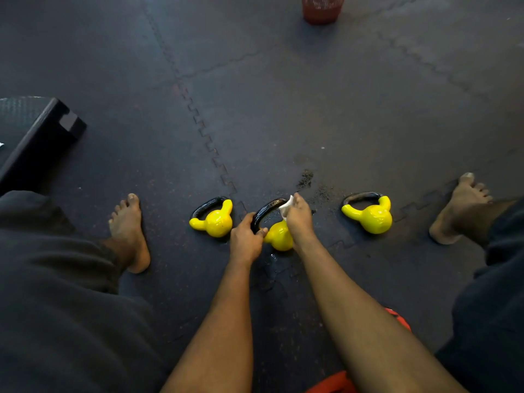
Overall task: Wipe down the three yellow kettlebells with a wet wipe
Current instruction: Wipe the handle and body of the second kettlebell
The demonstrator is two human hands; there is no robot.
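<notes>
While the left hand (246, 236) curls its fingers round the left end of the black handle (268, 208) of the middle kettlebell (279, 238), the right hand (299, 219) pinches a bunched white wet wipe (285, 207) against the upper right end of that handle, just below the centre of the frame. All three kettlebells lie tipped over on the dark rubber floor (312, 109) in a row across the lower middle. The left kettlebell (217, 222) is just beside the left hand and the right kettlebell (374, 218) lies apart toward the right; neither is touched. Judging by their solid bodies, they will be heavy for their size and rigid. The glossy yellow coating looks slick, more so once wet, and a round body would likely roll under a wiping stroke unless steadied. The handle loop is the sound place to take hold, as the left hand does, since fingers can wrap it fully and leave the yellow bell clear for wiping. Being soft and limp, the wipe works best bunched under the fingertips. A red basket (323, 8) stands at the top edge, well apart.
</notes>
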